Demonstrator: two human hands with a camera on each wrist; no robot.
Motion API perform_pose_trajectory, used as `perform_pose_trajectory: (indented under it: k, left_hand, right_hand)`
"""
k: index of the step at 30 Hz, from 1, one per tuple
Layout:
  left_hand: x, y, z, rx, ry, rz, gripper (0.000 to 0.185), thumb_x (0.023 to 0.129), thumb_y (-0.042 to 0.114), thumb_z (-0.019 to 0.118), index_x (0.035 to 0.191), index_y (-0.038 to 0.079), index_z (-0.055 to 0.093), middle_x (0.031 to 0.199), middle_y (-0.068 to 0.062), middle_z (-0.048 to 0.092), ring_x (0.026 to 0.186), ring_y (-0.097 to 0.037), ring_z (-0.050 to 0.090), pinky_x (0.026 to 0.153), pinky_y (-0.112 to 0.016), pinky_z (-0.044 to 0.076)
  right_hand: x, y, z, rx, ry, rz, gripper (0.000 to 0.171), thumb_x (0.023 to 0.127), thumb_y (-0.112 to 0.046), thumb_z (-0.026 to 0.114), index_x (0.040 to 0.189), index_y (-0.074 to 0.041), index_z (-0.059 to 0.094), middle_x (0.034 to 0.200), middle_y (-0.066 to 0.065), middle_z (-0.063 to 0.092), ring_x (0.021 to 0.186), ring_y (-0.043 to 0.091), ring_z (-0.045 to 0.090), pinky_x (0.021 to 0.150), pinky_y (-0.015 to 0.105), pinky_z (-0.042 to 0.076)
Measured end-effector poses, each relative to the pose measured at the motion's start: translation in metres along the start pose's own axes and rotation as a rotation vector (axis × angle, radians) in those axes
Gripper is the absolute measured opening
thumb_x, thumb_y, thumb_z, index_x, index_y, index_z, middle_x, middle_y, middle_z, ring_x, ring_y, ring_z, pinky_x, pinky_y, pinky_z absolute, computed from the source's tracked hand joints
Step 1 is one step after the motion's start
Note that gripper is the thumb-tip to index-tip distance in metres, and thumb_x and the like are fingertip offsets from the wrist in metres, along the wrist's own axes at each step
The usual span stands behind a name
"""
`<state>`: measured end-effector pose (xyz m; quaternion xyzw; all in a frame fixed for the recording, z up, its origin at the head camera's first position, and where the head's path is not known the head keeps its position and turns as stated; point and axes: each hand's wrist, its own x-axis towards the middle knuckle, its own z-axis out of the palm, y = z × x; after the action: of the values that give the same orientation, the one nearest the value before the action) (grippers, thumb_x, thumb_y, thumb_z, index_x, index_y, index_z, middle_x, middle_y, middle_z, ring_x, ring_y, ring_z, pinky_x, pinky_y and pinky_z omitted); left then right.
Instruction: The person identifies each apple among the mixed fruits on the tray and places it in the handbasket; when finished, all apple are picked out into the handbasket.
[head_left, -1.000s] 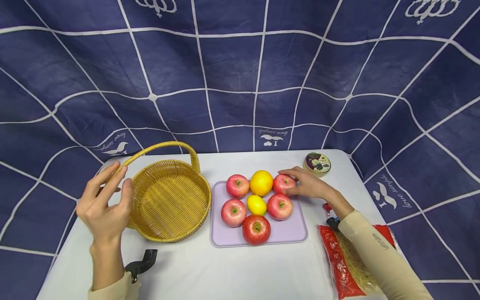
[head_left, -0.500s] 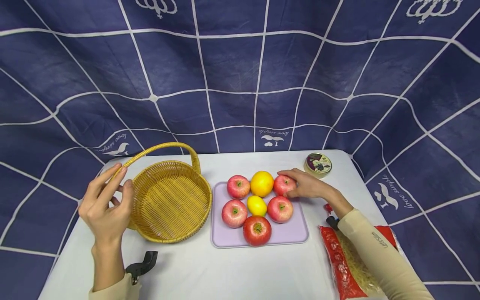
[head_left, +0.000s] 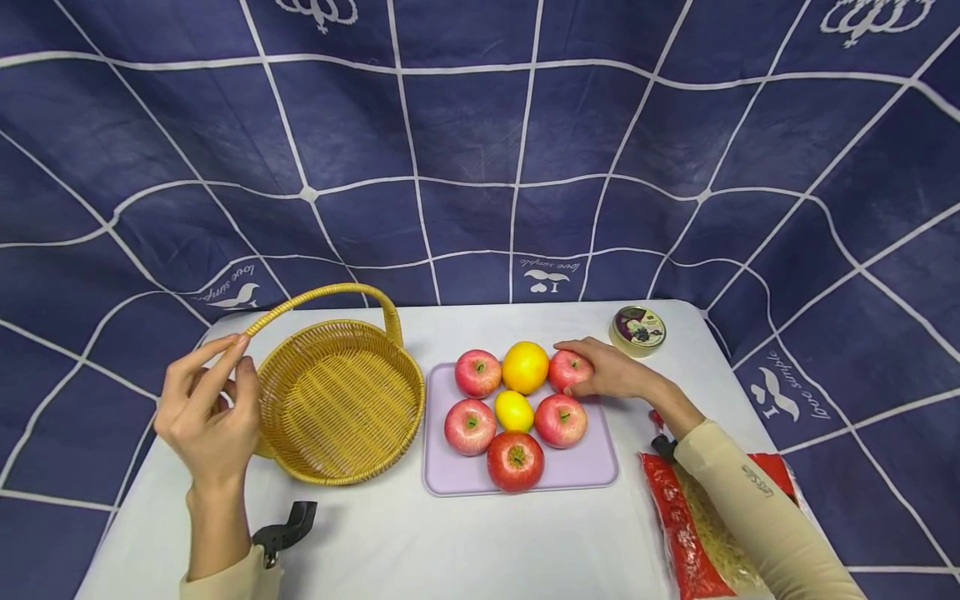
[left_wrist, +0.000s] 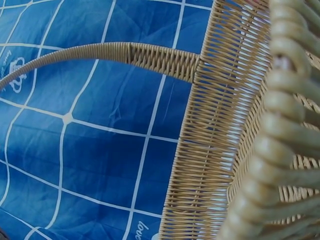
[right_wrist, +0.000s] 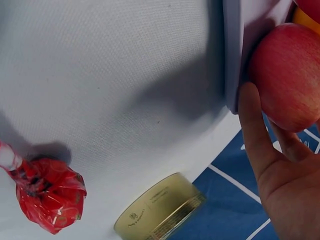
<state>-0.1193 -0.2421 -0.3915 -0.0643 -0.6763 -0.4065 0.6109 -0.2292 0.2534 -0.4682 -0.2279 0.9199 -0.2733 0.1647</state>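
My left hand (head_left: 210,412) holds the handle of the yellow wicker basket (head_left: 412,400), its fingertips at the arch and the thumb below. In the left wrist view the handle (left_wrist: 100,51) curves away from the woven rim; the hand hardly shows there. My right hand (head_left: 617,369) grips a pink-red apple (head_left: 567,367) at the back right of the lilac tray (head_left: 581,473). In the right wrist view the thumb and fingers cup this apple (right_wrist: 292,75) beside the tray's edge (right_wrist: 233,65).
More apples (head_left: 470,427), an orange (head_left: 525,367), a lemon (head_left: 514,412) and a darker red round fruit (head_left: 516,461) lie on the tray. A round tin (head_left: 637,330) stands at the back right. A red bag of pasta (head_left: 667,517) lies under the right forearm, its tied top (right_wrist: 50,195) twisted up.
The left fingers have bent in more closely around the basket handle. The right fingers have settled around the back right apple, which stays on the tray.
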Motion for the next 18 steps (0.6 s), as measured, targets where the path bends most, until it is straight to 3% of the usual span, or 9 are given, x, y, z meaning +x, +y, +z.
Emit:
perform_pose_trajectory:
  k: [7, 12, 18]
  left_hand:
    - [0.0015, 0.0022, -0.0004, 0.027, 0.004, -0.014, 0.014, 0.086, -0.004, 0.068, 0.087, 0.000, 0.081, 0.095, -0.021, 0.072, 0.054, 0.005, 0.033, 0.058, -0.005, 0.025]
    - [0.0035, 0.0061, 0.0001, 0.025, 0.007, -0.024, 0.013, 0.085, -0.004, 0.068, 0.086, 0.000, 0.081, 0.094, -0.022, 0.072, 0.056, 0.008, 0.038, 0.058, -0.004, 0.025]
    - [0.0019, -0.0013, -0.0008, 0.005, 0.011, -0.027, 0.012, 0.085, -0.003, 0.069, 0.085, 0.000, 0.081, 0.093, -0.022, 0.072, 0.056, 0.006, 0.040, 0.058, -0.004, 0.027]
  right_hand:
    - [-0.0016, 0.0011, 0.0006, -0.003, 0.020, -0.013, 0.079, 0.078, -0.038, 0.084, 0.147, -0.020, 0.051, 0.125, 0.008, 0.058, 0.106, 0.022, 0.057, 0.094, 0.045, 0.052]
    - [-0.0023, 0.0013, -0.0004, -0.017, 0.054, -0.030, 0.077, 0.078, -0.040, 0.084, 0.145, -0.020, 0.053, 0.122, 0.005, 0.059, 0.103, 0.020, 0.057, 0.093, 0.043, 0.051]
    - [-0.0038, -0.0009, -0.0039, -0.069, 0.103, -0.036, 0.075, 0.078, -0.044, 0.084, 0.144, -0.024, 0.055, 0.119, 0.001, 0.060, 0.100, 0.017, 0.056, 0.090, 0.040, 0.050]
